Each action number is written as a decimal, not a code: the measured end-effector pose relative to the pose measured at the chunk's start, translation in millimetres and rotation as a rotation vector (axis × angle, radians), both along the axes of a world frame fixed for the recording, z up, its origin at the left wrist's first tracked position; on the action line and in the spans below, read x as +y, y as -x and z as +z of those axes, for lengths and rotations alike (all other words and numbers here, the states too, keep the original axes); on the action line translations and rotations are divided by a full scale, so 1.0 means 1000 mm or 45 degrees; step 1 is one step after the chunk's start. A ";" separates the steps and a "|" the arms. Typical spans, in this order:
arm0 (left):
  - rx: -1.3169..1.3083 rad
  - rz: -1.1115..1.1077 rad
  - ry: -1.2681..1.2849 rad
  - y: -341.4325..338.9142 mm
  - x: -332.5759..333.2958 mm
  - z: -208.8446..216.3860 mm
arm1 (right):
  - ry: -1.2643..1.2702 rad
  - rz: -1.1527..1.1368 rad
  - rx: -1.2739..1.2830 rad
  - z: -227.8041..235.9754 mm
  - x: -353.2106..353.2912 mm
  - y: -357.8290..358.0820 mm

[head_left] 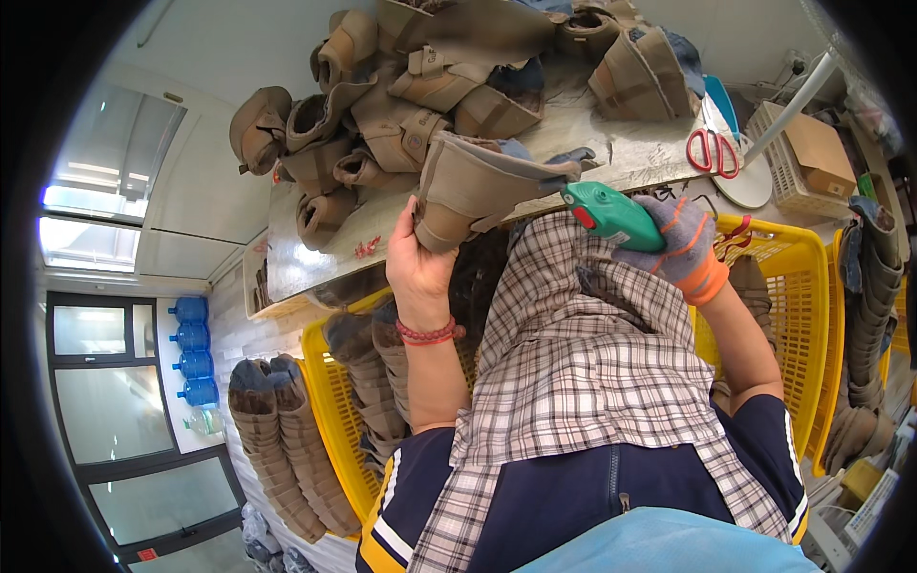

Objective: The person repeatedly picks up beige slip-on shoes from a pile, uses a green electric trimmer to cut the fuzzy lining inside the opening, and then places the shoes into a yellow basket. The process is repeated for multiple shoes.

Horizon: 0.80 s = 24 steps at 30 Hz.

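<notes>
My bare left hand (pixel 420 267), with a red bracelet at the wrist, is closed on a tan boot upper (pixel 482 186) and holds it up over the table's near edge. My right hand (pixel 683 244), in a grey and orange work glove, is wrapped round a green hand-held power tool (pixel 616 218) with a red button. The tool's front end is beside the dark lining at the right end of the boot upper; whether they touch I cannot tell. More tan boot uppers (pixel 396 129) lie heaped on the table behind.
On the worktable (pixel 630 143) lie red-handled scissors (pixel 713 153), near a white lamp stand (pixel 788 107). Yellow baskets (pixel 330 411) flank me, with stacked uppers in the left one. Another stack of uppers (pixel 277 439) stands farther left. Blue water jugs (pixel 194 363) line the wall.
</notes>
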<state>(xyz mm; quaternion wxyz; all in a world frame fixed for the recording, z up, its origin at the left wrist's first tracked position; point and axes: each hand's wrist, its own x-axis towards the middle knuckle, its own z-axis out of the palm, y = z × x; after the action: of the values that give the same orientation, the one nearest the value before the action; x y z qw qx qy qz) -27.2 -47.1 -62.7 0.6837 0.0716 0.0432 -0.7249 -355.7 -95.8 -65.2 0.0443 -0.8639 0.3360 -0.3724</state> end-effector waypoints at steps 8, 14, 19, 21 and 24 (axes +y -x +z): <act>-0.502 0.255 0.193 0.031 0.013 0.017 | -0.502 0.228 -0.225 0.006 0.008 -0.007; -0.703 0.356 0.365 0.041 0.017 0.010 | -0.649 0.258 -0.382 -0.003 0.014 -0.013; -0.928 0.396 0.417 0.047 0.018 0.001 | -0.765 0.240 -0.454 0.000 0.017 -0.021; -1.033 0.395 0.438 0.049 0.018 -0.002 | -0.807 0.234 -0.482 0.001 0.018 -0.023; -1.207 0.399 0.488 0.055 0.017 -0.007 | -0.883 0.218 -0.532 0.001 0.018 -0.026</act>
<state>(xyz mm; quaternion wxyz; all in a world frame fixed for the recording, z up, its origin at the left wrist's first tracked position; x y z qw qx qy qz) -81.8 -29.9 -70.0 0.7293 0.2577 -0.3932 -0.4972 -329.2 -78.0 -63.9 0.4309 -0.7284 0.3524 -0.3995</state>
